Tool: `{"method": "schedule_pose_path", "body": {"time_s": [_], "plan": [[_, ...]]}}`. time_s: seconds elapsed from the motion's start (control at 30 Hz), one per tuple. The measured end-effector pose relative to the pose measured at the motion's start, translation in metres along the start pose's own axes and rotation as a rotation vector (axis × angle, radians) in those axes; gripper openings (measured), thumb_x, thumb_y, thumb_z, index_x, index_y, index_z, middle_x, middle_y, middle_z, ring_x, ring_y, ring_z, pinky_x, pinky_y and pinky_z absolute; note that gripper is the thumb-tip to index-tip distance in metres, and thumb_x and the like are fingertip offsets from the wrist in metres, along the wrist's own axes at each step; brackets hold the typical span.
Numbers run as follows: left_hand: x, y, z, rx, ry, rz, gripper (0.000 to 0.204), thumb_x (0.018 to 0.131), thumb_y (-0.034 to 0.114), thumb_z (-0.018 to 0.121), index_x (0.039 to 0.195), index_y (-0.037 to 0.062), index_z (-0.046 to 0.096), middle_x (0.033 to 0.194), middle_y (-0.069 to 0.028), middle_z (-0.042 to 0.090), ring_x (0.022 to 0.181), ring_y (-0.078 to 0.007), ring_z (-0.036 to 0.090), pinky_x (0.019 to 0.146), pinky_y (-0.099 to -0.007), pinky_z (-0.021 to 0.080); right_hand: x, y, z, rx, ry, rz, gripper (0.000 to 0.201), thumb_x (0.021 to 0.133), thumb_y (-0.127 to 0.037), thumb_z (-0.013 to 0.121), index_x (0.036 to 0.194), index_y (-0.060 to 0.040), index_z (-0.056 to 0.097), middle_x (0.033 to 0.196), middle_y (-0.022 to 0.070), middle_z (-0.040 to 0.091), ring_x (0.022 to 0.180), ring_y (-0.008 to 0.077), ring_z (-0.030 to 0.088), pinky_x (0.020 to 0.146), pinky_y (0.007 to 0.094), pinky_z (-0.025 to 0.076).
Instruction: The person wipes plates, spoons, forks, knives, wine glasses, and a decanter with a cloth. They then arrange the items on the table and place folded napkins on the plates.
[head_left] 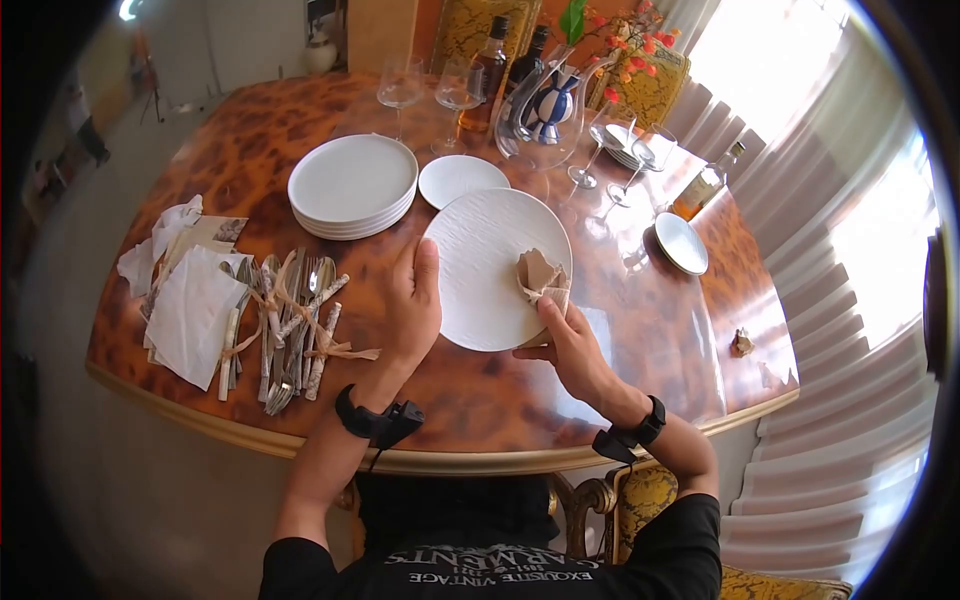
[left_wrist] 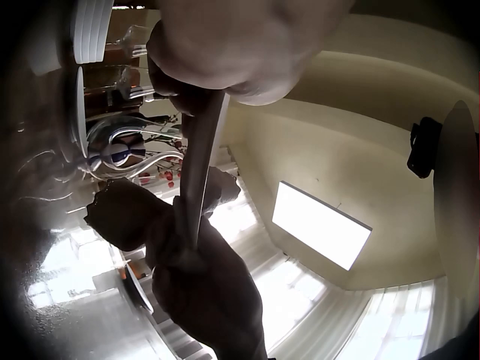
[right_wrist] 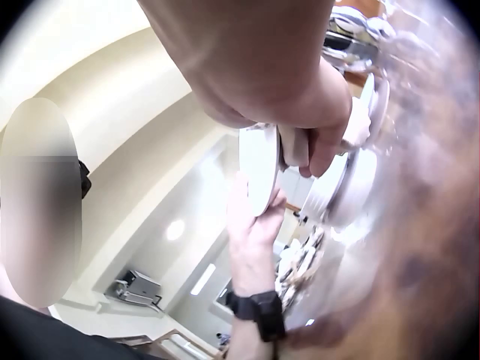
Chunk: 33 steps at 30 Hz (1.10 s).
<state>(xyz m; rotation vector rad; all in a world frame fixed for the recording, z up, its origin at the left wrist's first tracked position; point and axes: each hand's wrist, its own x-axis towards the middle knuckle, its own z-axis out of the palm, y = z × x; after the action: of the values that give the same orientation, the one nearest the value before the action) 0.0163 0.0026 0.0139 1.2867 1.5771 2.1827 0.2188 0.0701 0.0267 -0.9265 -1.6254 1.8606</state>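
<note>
A round white plate is held up over the table between both hands, tilted toward the head camera. My left hand grips its left rim, thumb on the upper face and fingers behind. At the lower right rim my right hand holds the plate together with a crumpled beige paper or cloth bundle tied with a light string. In the left wrist view the plate appears edge-on, with dark bundle shapes beside the right hand. The right wrist view shows the left hand at the plate's far edge.
Stacked white plates and a small plate stand behind. Tied cutlery and white napkins lie left. Wine glasses, a glass decanter and bottles stand at the back; another small plate sits right.
</note>
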Motion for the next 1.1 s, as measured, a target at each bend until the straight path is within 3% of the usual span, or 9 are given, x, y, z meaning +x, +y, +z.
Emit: {"method": "schedule_pose_path", "body": {"time_s": [0.17,0.27,0.37,0.57,0.67,0.8,0.9,0.97,1.1], "plan": [[0.012,0.010,-0.009,-0.233,-0.223,-0.116,0.034,0.103,0.031,0.049,0.096,-0.0013,0.060,0.076,0.0004,0.054,0.069,-0.0076,0.047,0.063,-0.0244,0.041,0.011,-0.032,-0.041,-0.420,-0.151,-0.345,0.039,0.103,-0.031,0.047,0.119,0.0032,0.055,0.099,0.0068,0.066,0.083,0.0138,0.062,0.075,0.0303,0.052],[0.023,0.020,-0.022,-0.093,-0.709,-0.210,0.037,0.101,0.034,0.052,0.108,-0.0015,0.062,0.087,-0.0017,0.063,0.081,-0.0069,0.055,0.073,-0.0246,0.045,0.003,-0.052,-0.050,-0.790,-0.175,-0.443,0.036,0.102,-0.028,0.048,0.115,0.0042,0.058,0.093,0.0054,0.066,0.079,0.0131,0.059,0.071,0.0301,0.049],[0.009,0.031,-0.003,-0.076,-0.523,-0.100,0.038,0.102,0.033,0.050,0.111,-0.0021,0.062,0.086,-0.0018,0.062,0.079,-0.0070,0.054,0.071,-0.0242,0.044,0.000,-0.044,-0.047,-0.727,-0.121,-0.361,0.035,0.101,-0.027,0.048,0.113,0.0038,0.059,0.089,0.0039,0.065,0.076,0.0123,0.057,0.068,0.0285,0.046],[-0.028,0.013,0.022,0.004,-0.060,-0.161,0.034,0.102,0.025,0.048,0.111,-0.0050,0.059,0.089,-0.0049,0.063,0.081,-0.0103,0.055,0.075,-0.0291,0.047,-0.023,-0.008,-0.013,0.152,0.106,-0.142,0.043,0.101,-0.036,0.048,0.126,-0.0014,0.052,0.098,0.0046,0.064,0.087,0.0113,0.063,0.063,0.0288,0.056],[-0.034,0.011,0.015,-0.190,-0.289,-0.298,0.039,0.098,0.027,0.056,0.120,-0.0042,0.058,0.110,-0.0065,0.064,0.097,-0.0114,0.057,0.086,-0.0283,0.046,-0.022,-0.012,-0.046,-0.152,0.009,-0.195,0.041,0.101,-0.035,0.048,0.123,-0.0006,0.054,0.097,0.0042,0.064,0.087,0.0101,0.061,0.066,0.0275,0.053],[-0.015,0.031,0.006,-0.277,-0.676,-0.446,0.039,0.098,0.023,0.056,0.124,-0.0055,0.056,0.103,-0.0054,0.065,0.093,-0.0098,0.059,0.081,-0.0287,0.048,-0.016,-0.019,-0.073,-0.410,-0.058,-0.341,0.039,0.101,-0.034,0.049,0.116,0.0012,0.058,0.093,0.0032,0.063,0.085,0.0081,0.055,0.074,0.0255,0.045],[-0.017,0.029,0.013,-0.262,-0.598,-0.483,0.038,0.098,0.025,0.055,0.120,-0.0061,0.058,0.099,-0.0052,0.066,0.089,-0.0097,0.060,0.078,-0.0276,0.048,-0.017,-0.012,-0.070,-0.392,-0.050,-0.347,0.042,0.101,-0.037,0.048,0.115,0.0013,0.058,0.091,0.0038,0.063,0.081,0.0083,0.058,0.068,0.0253,0.048],[-0.021,0.016,0.015,-0.230,-0.519,-0.463,0.037,0.099,0.026,0.054,0.115,-0.0067,0.061,0.095,-0.0060,0.066,0.085,-0.0106,0.061,0.076,-0.0275,0.049,-0.021,-0.006,-0.063,-0.299,-0.015,-0.152,0.045,0.102,-0.042,0.046,0.115,0.0004,0.057,0.088,0.0048,0.064,0.075,0.0098,0.062,0.061,0.0249,0.051],[-0.032,-0.002,0.029,-0.220,-0.128,-0.483,0.037,0.099,0.027,0.053,0.112,-0.0066,0.061,0.098,-0.0068,0.066,0.086,-0.0110,0.062,0.075,-0.0280,0.049,-0.038,0.006,-0.037,-0.119,-0.166,0.019,0.049,0.101,-0.047,0.043,0.119,-0.0025,0.053,0.096,0.0075,0.064,0.077,0.0146,0.066,0.061,0.0272,0.055]]}}
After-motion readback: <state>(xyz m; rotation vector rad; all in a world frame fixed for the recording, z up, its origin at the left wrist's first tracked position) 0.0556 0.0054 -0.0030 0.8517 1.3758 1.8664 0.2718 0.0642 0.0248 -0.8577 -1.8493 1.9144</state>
